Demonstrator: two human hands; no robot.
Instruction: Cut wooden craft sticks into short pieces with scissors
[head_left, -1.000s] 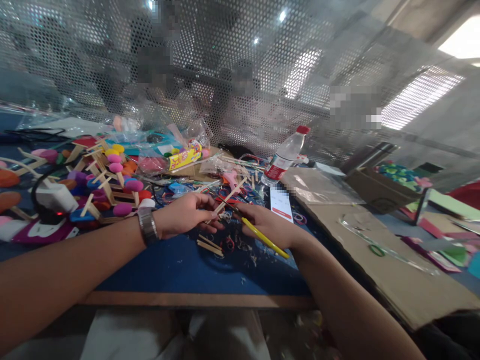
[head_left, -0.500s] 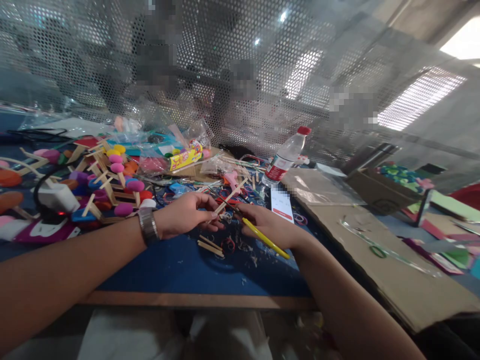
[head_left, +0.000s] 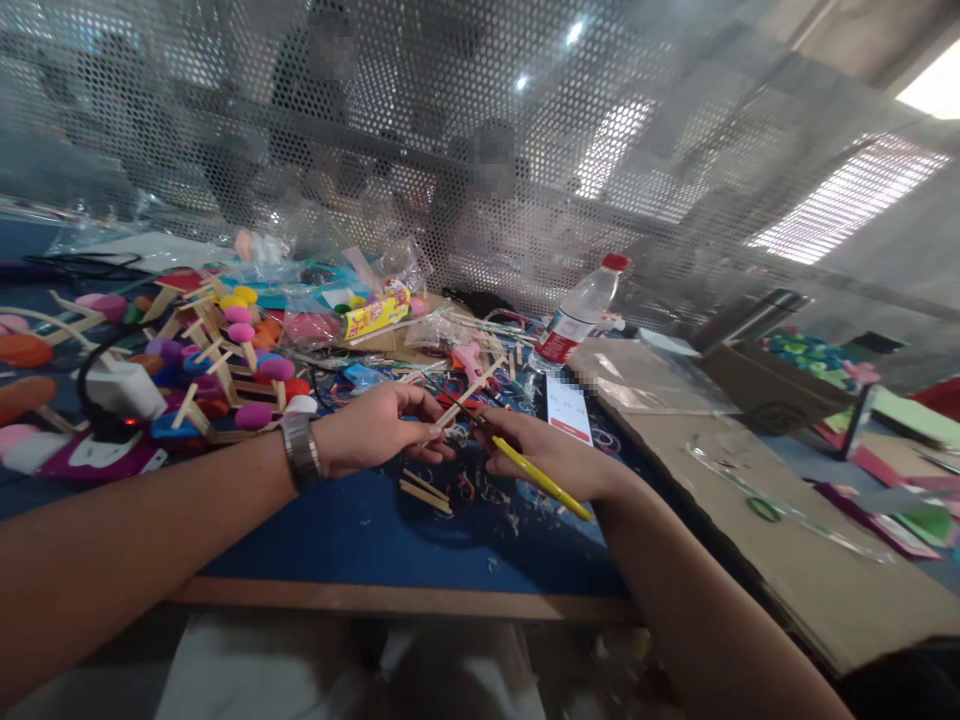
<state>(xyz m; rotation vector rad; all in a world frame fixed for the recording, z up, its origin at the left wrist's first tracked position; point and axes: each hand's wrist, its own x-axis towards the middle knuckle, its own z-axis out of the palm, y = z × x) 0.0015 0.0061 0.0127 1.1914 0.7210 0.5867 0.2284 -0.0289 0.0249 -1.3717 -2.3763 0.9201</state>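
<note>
Wooden stick [head_left: 471, 391]: a thin, pale, flat strip of bare wood, held above the blue mat [head_left: 352, 540] at the middle of the view. Its long axis slants from 8 o'clock, at the near end, up towards 2 o'clock, where the free end points away from the person.

The left hand [head_left: 379, 435] pinches the near end between thumb and fingertips, so it is the hand on the stick. It comes in from 9 o'clock with a metal wristwatch [head_left: 301, 452] on the wrist. The right hand [head_left: 547, 455] sits just at 3 o'clock of the stick and is closed around a yellow-handled tool [head_left: 541, 479]. The handle trails back towards 4 o'clock, and the dark tip reaches up to the stick's lower part. Whether tip and wood touch cannot be told.

Nearest the person runs the wooden table edge [head_left: 390, 598]. Under the hands, a few loose sticks [head_left: 424, 490] and pale shavings lie on the mat. At 3 o'clock lies a cardboard sheet [head_left: 787, 530]. At 10 o'clock lies a heap of foam pieces [head_left: 232, 350] glued to sticks. At 1 o'clock stands a water bottle [head_left: 574, 315], and behind everything rises a perforated metal screen [head_left: 450, 150].
</note>
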